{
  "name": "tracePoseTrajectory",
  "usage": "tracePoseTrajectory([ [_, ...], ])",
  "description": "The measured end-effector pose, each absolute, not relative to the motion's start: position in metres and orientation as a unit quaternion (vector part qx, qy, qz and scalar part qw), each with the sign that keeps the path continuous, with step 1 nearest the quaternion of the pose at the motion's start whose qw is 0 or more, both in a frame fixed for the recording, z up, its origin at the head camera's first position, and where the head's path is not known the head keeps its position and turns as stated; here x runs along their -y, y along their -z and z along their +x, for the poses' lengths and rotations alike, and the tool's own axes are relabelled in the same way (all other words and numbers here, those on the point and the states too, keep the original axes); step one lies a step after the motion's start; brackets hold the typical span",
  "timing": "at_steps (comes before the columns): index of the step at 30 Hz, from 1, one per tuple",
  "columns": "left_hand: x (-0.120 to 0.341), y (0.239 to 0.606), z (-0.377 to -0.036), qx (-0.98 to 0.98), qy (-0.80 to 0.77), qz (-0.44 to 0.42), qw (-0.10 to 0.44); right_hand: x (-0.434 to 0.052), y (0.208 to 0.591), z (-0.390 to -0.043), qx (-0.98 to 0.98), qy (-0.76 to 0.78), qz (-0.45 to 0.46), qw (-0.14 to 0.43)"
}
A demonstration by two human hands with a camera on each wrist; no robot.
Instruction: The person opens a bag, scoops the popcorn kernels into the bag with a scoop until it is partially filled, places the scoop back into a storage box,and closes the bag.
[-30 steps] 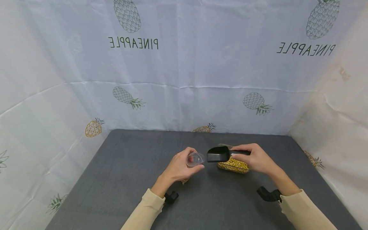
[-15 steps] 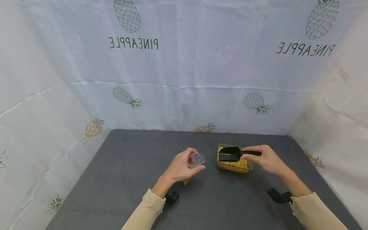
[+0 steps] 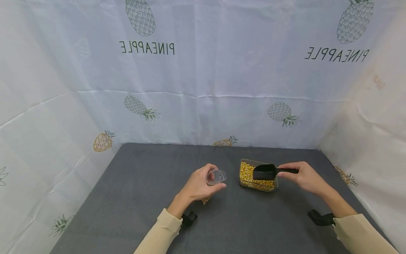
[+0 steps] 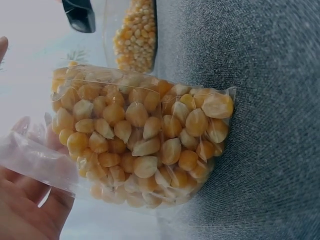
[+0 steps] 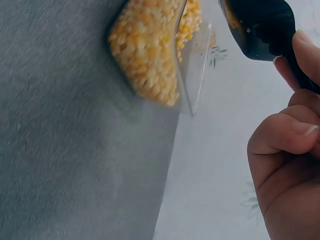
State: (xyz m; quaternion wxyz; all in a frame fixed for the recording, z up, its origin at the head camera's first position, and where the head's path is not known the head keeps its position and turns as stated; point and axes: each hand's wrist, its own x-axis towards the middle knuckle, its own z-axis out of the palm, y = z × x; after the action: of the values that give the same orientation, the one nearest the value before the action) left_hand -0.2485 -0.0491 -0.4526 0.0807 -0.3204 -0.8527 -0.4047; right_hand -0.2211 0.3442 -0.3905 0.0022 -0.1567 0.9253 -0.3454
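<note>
My left hand [image 3: 211, 179] grips the open mouth of a small clear plastic bag [image 3: 217, 175] and holds it upright on the grey table. The left wrist view shows the bag [image 4: 145, 140] partly filled with yellow corn kernels, its film between my fingers [image 4: 25, 210]. To its right stands a clear rectangular container of corn [image 3: 252, 175]. My right hand [image 3: 285, 171] pinches the handle of a black scoop [image 3: 264, 172], whose bowl sits over the container's right half. In the right wrist view the scoop [image 5: 260, 30] is above the container [image 5: 150, 60].
The grey table [image 3: 142, 183] is walled on three sides by white cloth printed with pineapples [image 3: 203, 88]. Black wrist mounts show at my left cuff [image 3: 189, 218] and right cuff [image 3: 320, 218].
My right hand has carried the scoop rightward, from beside the bag's mouth back over the corn container. The left hand and the bag have stayed put.
</note>
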Motion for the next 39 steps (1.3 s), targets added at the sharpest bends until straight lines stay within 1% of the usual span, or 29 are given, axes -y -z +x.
tracePoseTrajectory([
  [10,0.050,0.454,-0.251,0.848,0.429,-0.308,0.046,-0.359,0.393,-0.223,-0.936,0.318,-0.149,0.007],
  [15,0.049,0.455,-0.250,0.851,0.428,-0.302,0.037,-0.362,0.392,-0.224,-0.939,0.311,-0.146,0.017],
  [24,0.048,0.456,-0.249,0.858,0.419,-0.292,0.056,-0.367,0.388,-0.225,-0.930,0.328,-0.155,0.060],
  [32,0.048,0.456,-0.248,0.858,0.409,-0.299,0.083,-0.366,0.385,-0.227,-0.930,0.322,-0.165,0.070],
  [39,0.048,0.455,-0.247,0.856,0.407,-0.305,0.089,-0.362,0.384,-0.228,-0.931,0.317,-0.163,0.079],
])
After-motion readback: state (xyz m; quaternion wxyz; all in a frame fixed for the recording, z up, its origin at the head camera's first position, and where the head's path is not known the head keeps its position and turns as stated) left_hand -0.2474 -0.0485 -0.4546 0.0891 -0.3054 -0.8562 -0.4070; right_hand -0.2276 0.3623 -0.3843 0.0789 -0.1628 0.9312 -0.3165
